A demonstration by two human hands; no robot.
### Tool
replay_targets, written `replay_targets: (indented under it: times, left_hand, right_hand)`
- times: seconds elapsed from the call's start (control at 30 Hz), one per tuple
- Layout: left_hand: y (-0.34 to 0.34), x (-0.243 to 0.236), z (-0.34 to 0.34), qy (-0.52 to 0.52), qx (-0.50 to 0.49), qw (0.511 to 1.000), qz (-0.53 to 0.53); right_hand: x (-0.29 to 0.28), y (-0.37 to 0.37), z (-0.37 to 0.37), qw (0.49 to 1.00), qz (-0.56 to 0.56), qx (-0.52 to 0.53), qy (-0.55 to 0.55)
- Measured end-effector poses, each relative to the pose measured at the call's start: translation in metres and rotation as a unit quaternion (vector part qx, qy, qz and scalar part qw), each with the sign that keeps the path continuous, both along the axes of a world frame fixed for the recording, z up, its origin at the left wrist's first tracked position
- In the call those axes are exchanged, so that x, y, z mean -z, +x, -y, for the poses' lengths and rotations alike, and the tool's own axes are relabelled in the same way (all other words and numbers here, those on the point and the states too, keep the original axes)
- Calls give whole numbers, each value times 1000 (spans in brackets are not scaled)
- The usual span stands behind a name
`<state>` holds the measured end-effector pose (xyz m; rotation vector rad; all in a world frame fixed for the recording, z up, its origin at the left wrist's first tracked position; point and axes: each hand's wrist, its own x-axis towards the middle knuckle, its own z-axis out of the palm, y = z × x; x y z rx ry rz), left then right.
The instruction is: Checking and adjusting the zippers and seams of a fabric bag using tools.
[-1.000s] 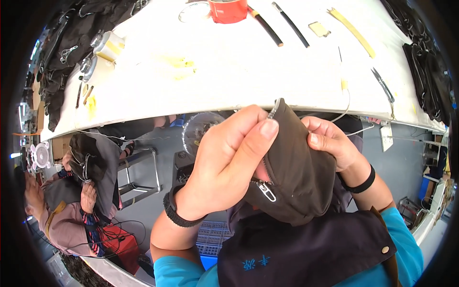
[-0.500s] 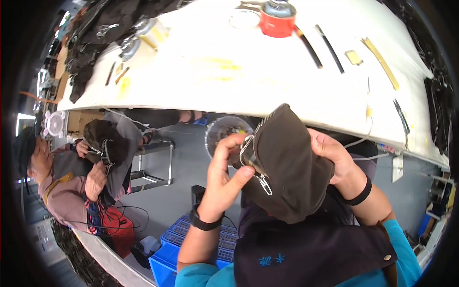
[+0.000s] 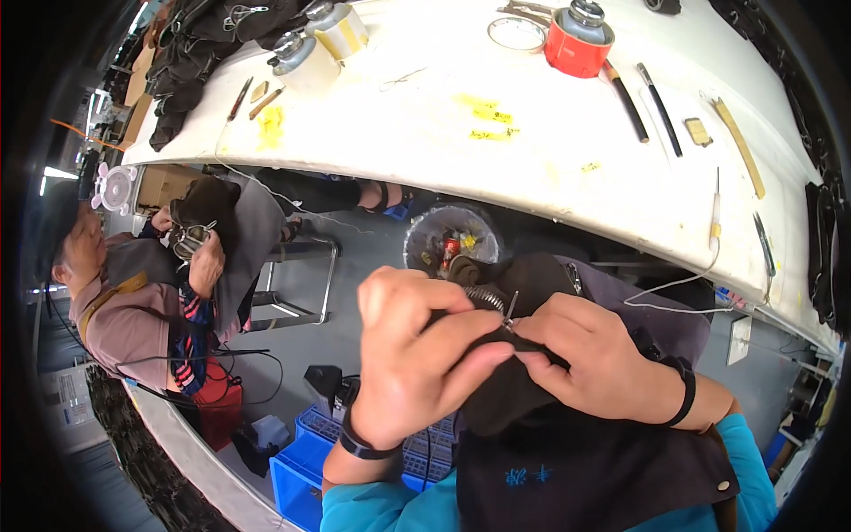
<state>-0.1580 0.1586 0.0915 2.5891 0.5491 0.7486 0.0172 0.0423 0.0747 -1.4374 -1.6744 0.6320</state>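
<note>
Left hand [image 3: 425, 350] and right hand [image 3: 589, 359] pinch the dark pouch [image 3: 501, 399] at its zipper [image 3: 485, 297] — keeping it taut between them should aid control.

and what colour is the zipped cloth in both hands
The zipped cloth is dark brown, seen in the head view.

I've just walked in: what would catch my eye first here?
Probably the left hand and right hand, just below the middle, pinching dark brown zippered cloth. Next comes the bright red container on the white table, upper right. At the left, a co-worker holds dark fabric.
</note>
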Motion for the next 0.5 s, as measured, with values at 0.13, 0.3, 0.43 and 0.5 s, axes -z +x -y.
replay_targets:
  times: [0.13, 0.3, 0.43, 0.5]
  left_hand:
    - [-13, 19, -7, -152, -159, 955, 199]
    - [-26, 68, -16, -500, -142, 807, 281]
    - [-29, 84, -4, -507, -138, 824, 211]
    - [-23, 86, -1, -515, -118, 826, 195]
  right_hand:
    - [2, 6, 5, 999, 36, -12, 13]
    - [8, 21, 27, 998, -3, -59, 15]
    - [18, 33, 55, 998, -19, -55, 10]
    - [18, 33, 62, 997, -49, -55, 7]
